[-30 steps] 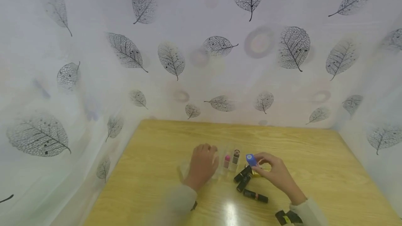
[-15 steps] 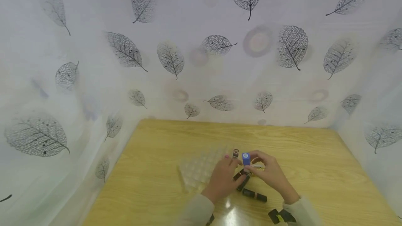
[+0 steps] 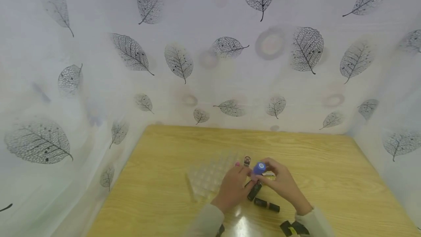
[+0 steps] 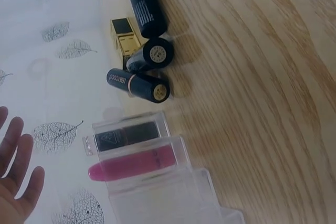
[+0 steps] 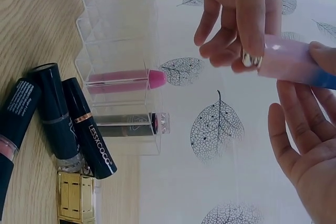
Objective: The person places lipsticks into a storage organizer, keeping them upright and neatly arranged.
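Observation:
My right hand holds a lipstick tube that fades from pink to blue, tilted above the table. In the right wrist view the left hand pinches its pink end, where a shiny metallic ring shows. From the head view, the tube's blue end faces up between both hands. Just beneath lies a group of dark lipsticks and a gold one. A clear stepped holder stands beside the left hand, with a pink lipstick and a dark lipstick in its end slots.
Another black lipstick lies nearer the front of the wooden table. Further dark items sit by the right sleeve, and one more dark piece shows by the left sleeve. A leaf-print curtain surrounds the table.
The left hand has moved right, from over the clear holder to the lipstick in the right hand. The blue end has tilted slightly, while the right hand has shifted a little left.

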